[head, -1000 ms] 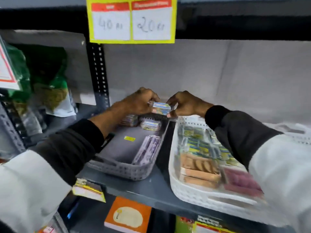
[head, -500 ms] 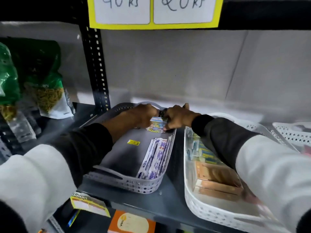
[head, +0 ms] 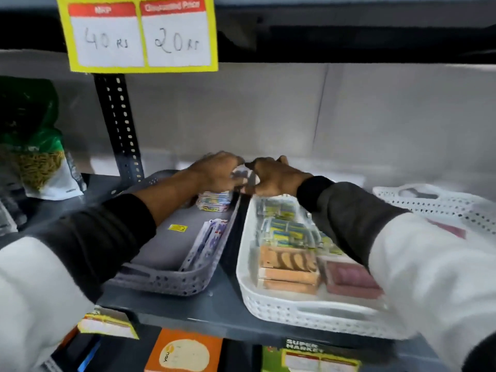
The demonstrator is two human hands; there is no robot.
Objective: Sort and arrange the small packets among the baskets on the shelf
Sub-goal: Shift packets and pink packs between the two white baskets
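My left hand (head: 217,171) and my right hand (head: 273,175) meet fingertip to fingertip over the far right corner of the grey basket (head: 161,280). Both pinch a small, blurred packet (head: 241,175) between them. Just below my left hand a short stack of small colourful packets (head: 214,202) rests in that corner. Several long white-and-purple packets (head: 208,242) lie along the grey basket's right wall. The white basket (head: 295,312) to the right holds small yellow-and-blue packets (head: 284,229), brown biscuit packs (head: 287,267) and a pink pack (head: 351,277).
A second white basket (head: 442,208) stands at the far right. A perforated black upright (head: 120,124) rises behind the grey basket, with green bags (head: 35,146) left of it. A yellow price card (head: 139,33) hangs from the shelf above. Boxes sit on the shelf below.
Both hands went down from holding a packet in the air to the stack in the grey basket's far corner. Now they sit slightly above the stack.
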